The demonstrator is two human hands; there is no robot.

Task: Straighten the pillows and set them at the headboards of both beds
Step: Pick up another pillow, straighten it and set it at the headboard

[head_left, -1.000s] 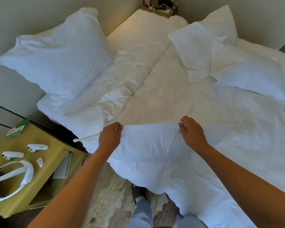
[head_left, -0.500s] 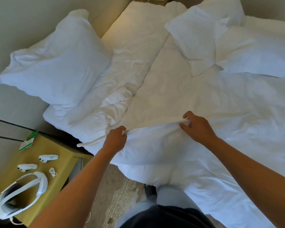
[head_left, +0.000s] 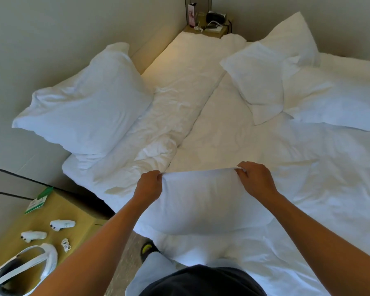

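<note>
I hold a white pillow [head_left: 203, 201] by its top edge, lifted over the near side of the bed. My left hand [head_left: 149, 186] pinches its left corner and my right hand [head_left: 255, 180] pinches its right corner. Another white pillow [head_left: 83, 110] leans against the headboard wall at the left. Two more pillows lie out on the bed at the right: one tilted [head_left: 259, 82] and one lying flat [head_left: 338, 103]. A further pillow [head_left: 291, 39] stands behind them near the far wall.
The bed [head_left: 222, 133] has rumpled white sheets and a bunched duvet [head_left: 154, 150]. A wooden nightstand [head_left: 58, 210] at the lower left holds a white headset, two controllers and a green card. A second nightstand [head_left: 207, 30] with small items stands at the far end.
I have raised the pillow's top edge off the bed and pulled it toward me, so its body hangs puffed between my hands. The view tilted back up.
</note>
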